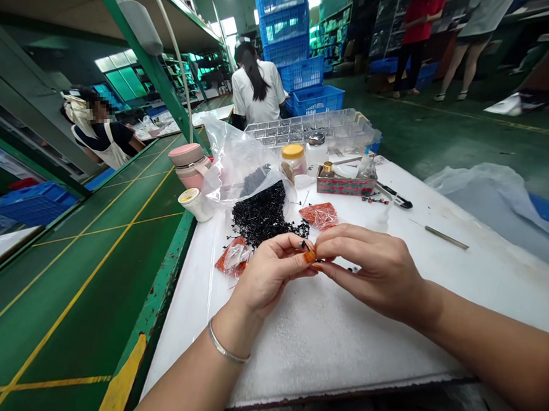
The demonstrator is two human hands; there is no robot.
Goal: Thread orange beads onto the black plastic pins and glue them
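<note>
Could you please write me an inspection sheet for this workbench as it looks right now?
Surface: white table, bare near the front edge.
Job's things: heap of small black parts spilling from a clear plastic bag; two orange packets.
Clutter: pink flask, yellow-lidded jar, patterned box, clear compartment tray, metal rod.
Grippers: left hand and right hand meet at the fingertips, pinching a tiny black part between them.
Cables: a white cord hanging by the green post.
Surroundings: green conveyor on the left, stacked blue crates, other people at work behind.
</note>
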